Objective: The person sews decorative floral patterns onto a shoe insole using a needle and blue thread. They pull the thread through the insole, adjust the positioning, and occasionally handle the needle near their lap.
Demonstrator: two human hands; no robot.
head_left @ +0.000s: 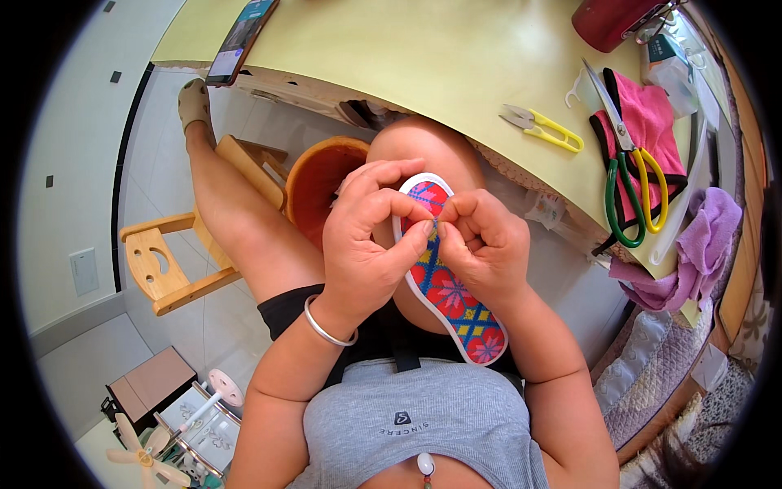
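A stitched shoe insole (pixel 450 295) with a white rim and red, blue, yellow and pink patterns lies slanted over my lap and thigh. My left hand (pixel 371 228) is above its upper left part, thumb and index finger pinched together. Close beside it, my right hand (pixel 485 244) makes a like pinch over the insole's right edge. The two pairs of fingertips almost meet at the middle of the insole. Whatever is between them is too small to make out; a thread or needle cannot be told. My hands hide part of the insole's upper half.
On the yellow table lie yellow thread snips (pixel 542 129), large scissors (pixel 626 155) with green and yellow handles, a pink cloth (pixel 643 106) and a phone (pixel 238 45). A red mug (pixel 607 23) stands at the far right. An orange bin (pixel 314 183) and wooden stool (pixel 151 261) are left.
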